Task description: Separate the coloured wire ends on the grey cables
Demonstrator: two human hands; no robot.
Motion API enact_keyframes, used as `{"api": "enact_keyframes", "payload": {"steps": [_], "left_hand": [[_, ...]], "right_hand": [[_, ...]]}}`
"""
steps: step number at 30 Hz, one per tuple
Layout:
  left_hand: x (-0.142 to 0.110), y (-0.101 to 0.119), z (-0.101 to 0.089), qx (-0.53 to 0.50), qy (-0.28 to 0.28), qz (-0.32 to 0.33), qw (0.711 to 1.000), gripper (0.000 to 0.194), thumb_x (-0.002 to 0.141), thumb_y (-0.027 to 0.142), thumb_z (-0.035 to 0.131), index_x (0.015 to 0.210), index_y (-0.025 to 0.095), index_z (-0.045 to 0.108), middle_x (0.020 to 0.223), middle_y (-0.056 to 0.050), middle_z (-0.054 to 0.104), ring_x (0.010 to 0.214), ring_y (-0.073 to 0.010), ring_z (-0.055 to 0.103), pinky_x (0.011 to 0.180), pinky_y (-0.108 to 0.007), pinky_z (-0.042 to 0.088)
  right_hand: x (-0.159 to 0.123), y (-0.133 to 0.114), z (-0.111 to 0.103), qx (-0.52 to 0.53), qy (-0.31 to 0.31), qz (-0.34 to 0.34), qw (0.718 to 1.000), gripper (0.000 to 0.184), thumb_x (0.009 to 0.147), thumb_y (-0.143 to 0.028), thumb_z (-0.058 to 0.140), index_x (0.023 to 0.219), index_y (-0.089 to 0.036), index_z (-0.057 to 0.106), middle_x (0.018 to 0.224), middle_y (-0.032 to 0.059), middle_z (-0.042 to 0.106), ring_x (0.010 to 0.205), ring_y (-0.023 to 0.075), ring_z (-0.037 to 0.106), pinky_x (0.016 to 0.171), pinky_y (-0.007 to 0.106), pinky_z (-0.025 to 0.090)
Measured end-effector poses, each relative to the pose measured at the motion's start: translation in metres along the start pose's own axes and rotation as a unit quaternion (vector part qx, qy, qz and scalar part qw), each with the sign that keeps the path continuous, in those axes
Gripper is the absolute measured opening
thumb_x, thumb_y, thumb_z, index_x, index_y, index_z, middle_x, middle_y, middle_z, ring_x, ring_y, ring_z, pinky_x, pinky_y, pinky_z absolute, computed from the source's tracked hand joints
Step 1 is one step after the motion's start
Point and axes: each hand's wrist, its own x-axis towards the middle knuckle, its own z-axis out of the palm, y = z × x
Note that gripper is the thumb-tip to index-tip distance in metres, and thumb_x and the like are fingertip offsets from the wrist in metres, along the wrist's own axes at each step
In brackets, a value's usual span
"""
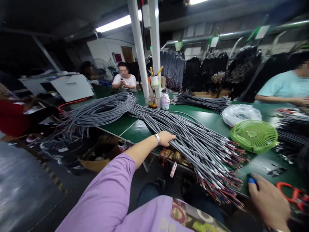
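Observation:
A long thick bundle of grey cables (154, 124) lies across the green table (210, 119), its stripped coloured wire ends (224, 174) near me at the front edge. My left hand (166, 138), a watch on its wrist, rests on the bundle's near side with fingers curled onto the cables. My right hand (269, 201) lies at the lower right on the table edge, fingers bent; one fingertip wears a blue cover (251, 180). Red-handled scissors (293, 195) lie just beside it.
A green round fan (253, 135) lies flat on the table, a white plastic bag (240, 114) behind it. Bottles (165, 101) stand by white posts (154, 48). Two other people sit at the table: one far back (124, 80), one at right (285, 88). Cardboard boxes (100, 154) sit on the floor at left.

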Motion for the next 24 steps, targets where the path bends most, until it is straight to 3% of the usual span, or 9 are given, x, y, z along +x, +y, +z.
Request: {"api": "enact_keyframes", "payload": {"steps": [3,7,10,13,15,17,19,21,24], "left_hand": [[0.003,0.000,-0.005,0.018,-0.010,0.014,1.000,0.038,0.066,0.028,0.062,0.103,0.021,0.063,0.087,-0.009,0.071,0.083,-0.0260,0.066,0.073,-0.034,0.048],[0.000,-0.004,-0.012,0.027,0.038,-0.001,0.999,0.019,0.068,0.029,0.058,0.082,0.020,0.067,0.085,-0.010,0.071,0.084,-0.0279,0.066,0.075,-0.036,0.046],[-0.006,-0.012,-0.026,-0.014,0.141,-0.084,0.986,0.026,0.070,0.031,0.054,0.089,0.020,0.068,0.089,-0.008,0.071,0.089,-0.0264,0.065,0.076,-0.034,0.046],[-0.007,-0.022,-0.043,-0.079,0.259,-0.231,0.934,0.032,0.072,0.031,0.050,0.097,0.019,0.067,0.091,-0.007,0.071,0.089,-0.0242,0.064,0.073,-0.030,0.045],[-0.003,-0.028,-0.051,-0.132,0.284,-0.301,0.901,0.031,0.075,0.033,0.046,0.094,0.018,0.067,0.085,-0.007,0.071,0.081,-0.0222,0.064,0.067,-0.028,0.044],[0.003,-0.030,-0.054,-0.192,0.231,-0.321,0.898,0.028,0.076,0.035,0.047,0.085,0.018,0.067,0.076,-0.005,0.069,0.071,-0.0204,0.062,0.060,-0.027,0.041],[0.009,-0.028,-0.052,-0.224,0.139,-0.309,0.914,0.024,0.072,0.037,0.051,0.076,0.019,0.066,0.070,-0.004,0.068,0.065,-0.0201,0.061,0.055,-0.026,0.039],[0.011,-0.021,-0.045,-0.203,0.072,-0.283,0.935,0.021,0.070,0.037,0.053,0.074,0.021,0.066,0.070,-0.004,0.069,0.067,-0.0217,0.063,0.054,-0.026,0.039],[0.013,-0.006,-0.029,-0.098,0.019,-0.215,0.971,0.020,0.071,0.031,0.049,0.080,0.024,0.065,0.079,-0.004,0.071,0.077,-0.0245,0.065,0.060,-0.027,0.042]], "right_hand": [[0.000,-0.012,-0.010,-0.062,0.000,-0.042,0.997,0.045,0.087,-0.035,0.032,0.102,-0.014,0.069,0.109,0.0123,0.069,0.097,0.0290,0.065,0.081,0.041,0.051],[0.000,-0.017,-0.013,-0.073,-0.011,-0.028,0.997,0.040,0.088,-0.030,0.036,0.104,-0.012,0.069,0.110,0.0095,0.069,0.100,0.0242,0.063,0.086,0.035,0.048],[-0.001,-0.019,-0.013,-0.065,-0.021,-0.015,0.998,0.037,0.088,-0.028,0.041,0.107,-0.012,0.068,0.113,0.0088,0.068,0.103,0.0231,0.061,0.089,0.034,0.046],[-0.002,-0.021,-0.014,-0.055,-0.026,-0.005,0.998,0.035,0.088,-0.026,0.043,0.108,-0.013,0.068,0.114,0.0084,0.067,0.105,0.0229,0.060,0.089,0.033,0.044],[-0.002,-0.022,-0.014,-0.047,-0.026,0.001,0.999,0.034,0.087,-0.025,0.044,0.109,-0.014,0.068,0.115,0.0086,0.066,0.105,0.0230,0.059,0.090,0.033,0.043],[-0.002,-0.024,-0.015,-0.036,-0.027,0.007,0.999,0.034,0.087,-0.025,0.045,0.109,-0.014,0.068,0.116,0.0087,0.066,0.106,0.0229,0.058,0.091,0.033,0.042],[-0.002,-0.026,-0.016,-0.025,-0.029,0.016,0.999,0.033,0.087,-0.025,0.045,0.109,-0.015,0.068,0.116,0.0087,0.066,0.106,0.0226,0.058,0.092,0.033,0.040],[-0.002,-0.028,-0.017,-0.013,-0.032,0.023,0.999,0.031,0.086,-0.024,0.047,0.108,-0.015,0.068,0.115,0.0085,0.066,0.107,0.0222,0.057,0.093,0.033,0.039],[-0.001,-0.032,-0.020,-0.003,-0.037,0.029,0.999,0.030,0.086,-0.023,0.049,0.107,-0.015,0.068,0.116,0.0082,0.066,0.108,0.0218,0.056,0.096,0.033,0.037]]}}
